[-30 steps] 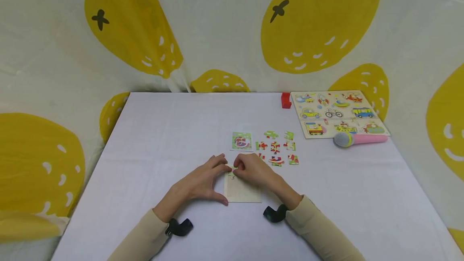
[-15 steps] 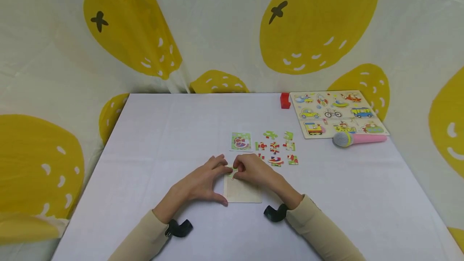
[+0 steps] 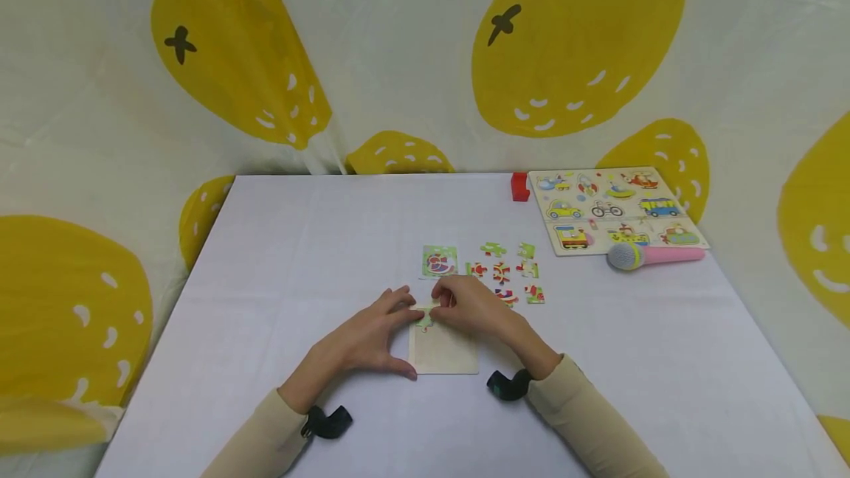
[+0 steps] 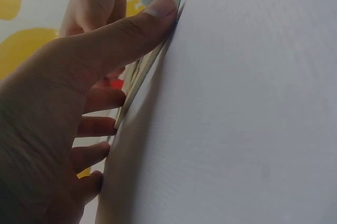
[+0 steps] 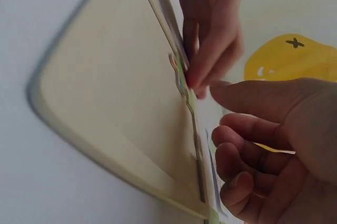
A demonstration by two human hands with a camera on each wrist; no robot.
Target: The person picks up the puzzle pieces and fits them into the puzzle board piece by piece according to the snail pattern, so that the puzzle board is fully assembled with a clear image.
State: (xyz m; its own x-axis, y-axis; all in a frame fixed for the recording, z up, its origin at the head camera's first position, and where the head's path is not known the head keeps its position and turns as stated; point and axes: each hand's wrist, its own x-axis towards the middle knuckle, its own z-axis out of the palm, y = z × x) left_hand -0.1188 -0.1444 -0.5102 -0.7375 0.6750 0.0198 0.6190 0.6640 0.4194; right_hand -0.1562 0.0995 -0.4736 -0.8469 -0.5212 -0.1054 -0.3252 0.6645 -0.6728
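On the table lies a small, pale wooden puzzle board [image 3: 448, 352] with one green puzzle piece [image 3: 423, 321] in its far left corner. My left hand [image 3: 368, 338] holds the board along its left side, thumb at the near left corner and index fingertip on the piece. The left wrist view shows the thumb and fingers against the board's edge [image 4: 138, 81]. My right hand [image 3: 471, 305] hovers over the far edge, just right of the piece. In the right wrist view its fingers [image 5: 245, 145] are loosely curled, with nothing visible between them and the thumb.
Several loose puzzle pieces [image 3: 501, 272] lie beyond the right hand, some partly hidden by it. A printed picture card [image 3: 439, 262] lies beyond the board. At the back right are a vehicle puzzle [image 3: 607, 209], a pink toy microphone [image 3: 667, 256] and a red block [image 3: 519, 187].
My right hand has let go of the green piece and drawn slightly right and away, so more of the piece shows. The left hand stays at the board.
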